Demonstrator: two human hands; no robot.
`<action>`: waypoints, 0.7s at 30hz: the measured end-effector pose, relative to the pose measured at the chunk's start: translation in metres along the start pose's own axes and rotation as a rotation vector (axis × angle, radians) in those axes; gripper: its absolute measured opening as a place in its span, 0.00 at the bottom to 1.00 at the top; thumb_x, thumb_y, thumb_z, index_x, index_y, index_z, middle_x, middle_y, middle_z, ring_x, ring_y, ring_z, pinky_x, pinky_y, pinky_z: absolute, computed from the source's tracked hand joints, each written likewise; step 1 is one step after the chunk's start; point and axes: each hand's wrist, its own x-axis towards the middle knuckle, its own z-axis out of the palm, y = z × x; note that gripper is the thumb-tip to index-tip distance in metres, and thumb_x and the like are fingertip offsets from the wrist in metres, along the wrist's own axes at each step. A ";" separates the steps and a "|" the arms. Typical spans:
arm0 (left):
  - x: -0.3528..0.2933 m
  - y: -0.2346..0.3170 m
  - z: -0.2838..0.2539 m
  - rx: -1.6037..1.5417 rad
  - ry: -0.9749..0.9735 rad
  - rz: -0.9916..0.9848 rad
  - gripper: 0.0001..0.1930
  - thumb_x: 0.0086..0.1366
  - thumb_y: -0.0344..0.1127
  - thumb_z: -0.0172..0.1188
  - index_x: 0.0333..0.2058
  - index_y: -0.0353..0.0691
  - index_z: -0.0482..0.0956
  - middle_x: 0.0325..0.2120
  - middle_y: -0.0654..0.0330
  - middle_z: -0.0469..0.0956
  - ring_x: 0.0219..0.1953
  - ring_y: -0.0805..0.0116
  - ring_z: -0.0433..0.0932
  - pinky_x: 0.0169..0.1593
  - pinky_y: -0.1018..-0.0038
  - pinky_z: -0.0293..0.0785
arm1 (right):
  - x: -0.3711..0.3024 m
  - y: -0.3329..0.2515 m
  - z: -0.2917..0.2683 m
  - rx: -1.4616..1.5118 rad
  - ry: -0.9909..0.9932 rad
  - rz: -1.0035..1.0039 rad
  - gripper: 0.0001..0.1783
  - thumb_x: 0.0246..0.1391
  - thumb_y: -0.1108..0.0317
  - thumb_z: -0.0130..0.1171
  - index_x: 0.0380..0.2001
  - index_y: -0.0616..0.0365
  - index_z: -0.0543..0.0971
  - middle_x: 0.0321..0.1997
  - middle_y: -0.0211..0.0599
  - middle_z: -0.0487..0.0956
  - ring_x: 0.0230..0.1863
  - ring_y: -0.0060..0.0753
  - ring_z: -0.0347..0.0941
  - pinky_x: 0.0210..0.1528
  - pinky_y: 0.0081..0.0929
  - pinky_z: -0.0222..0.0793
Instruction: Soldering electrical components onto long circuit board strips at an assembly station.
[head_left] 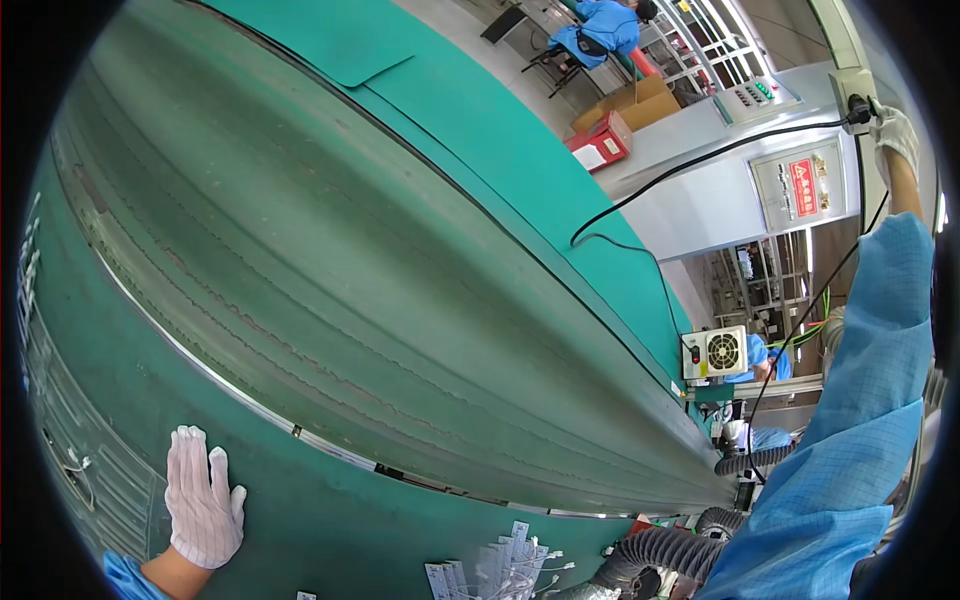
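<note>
My left hand (pixel 205 497), in a white striped glove, lies flat with its fingers stretched out on the green work surface (pixel 300 520) beside the conveyor belt. My right arm reaches far up to the right in a blue sleeve. There my gloved right hand (pixel 896 142) has its fingertips closed on a black power plug (pixel 858 109) at a socket on the upright post; the hand partly hides the grip. A black cable (pixel 700 160) runs from the plug across the far green mat towards a white fan unit (pixel 714 353).
A worn green conveyor belt (pixel 400 280) crosses the view. Several white strips with wires (pixel 500 565) lie on the near surface, by a grey flexible hose (pixel 665 550). Left is a ribbed clear tray (pixel 95 450). Beyond stand a control panel (pixel 757 97), a red box (pixel 602 142) and a seated person (pixel 600 30).
</note>
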 end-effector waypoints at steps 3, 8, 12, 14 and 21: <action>0.000 0.001 -0.001 0.017 -0.019 -0.014 0.39 0.52 0.33 0.60 0.60 0.24 0.52 0.59 0.24 0.53 0.61 0.22 0.54 0.64 0.37 0.49 | -0.007 -0.005 0.004 -0.243 -0.040 -0.188 0.17 0.59 0.60 0.50 0.43 0.58 0.80 0.34 0.46 0.81 0.36 0.35 0.77 0.40 0.34 0.69; 0.004 0.002 -0.003 0.002 0.007 0.011 0.39 0.52 0.33 0.60 0.60 0.25 0.53 0.59 0.25 0.54 0.61 0.22 0.54 0.64 0.37 0.49 | -0.011 -0.004 0.003 0.036 -0.045 -0.057 0.23 0.59 0.52 0.48 0.46 0.58 0.79 0.39 0.49 0.80 0.40 0.43 0.76 0.46 0.35 0.67; 0.000 0.001 -0.004 -0.016 0.019 0.008 0.39 0.51 0.33 0.61 0.59 0.26 0.53 0.59 0.25 0.54 0.62 0.24 0.54 0.64 0.38 0.50 | -0.021 -0.013 0.010 0.110 -0.083 -0.104 0.26 0.59 0.49 0.47 0.48 0.58 0.78 0.42 0.50 0.79 0.43 0.45 0.76 0.48 0.36 0.66; 0.001 0.000 -0.003 -0.007 0.033 0.014 0.40 0.50 0.32 0.62 0.59 0.26 0.54 0.59 0.26 0.54 0.61 0.24 0.55 0.64 0.38 0.51 | -0.025 -0.015 0.010 0.175 -0.088 -0.074 0.27 0.59 0.47 0.47 0.49 0.58 0.78 0.44 0.50 0.79 0.44 0.46 0.75 0.50 0.36 0.66; 0.003 0.002 -0.003 -0.016 0.086 0.026 0.38 0.48 0.33 0.64 0.56 0.25 0.57 0.57 0.26 0.57 0.60 0.26 0.58 0.64 0.39 0.53 | -0.032 -0.008 0.006 0.538 -0.060 0.053 0.32 0.60 0.42 0.44 0.53 0.59 0.76 0.50 0.52 0.78 0.49 0.49 0.75 0.54 0.38 0.64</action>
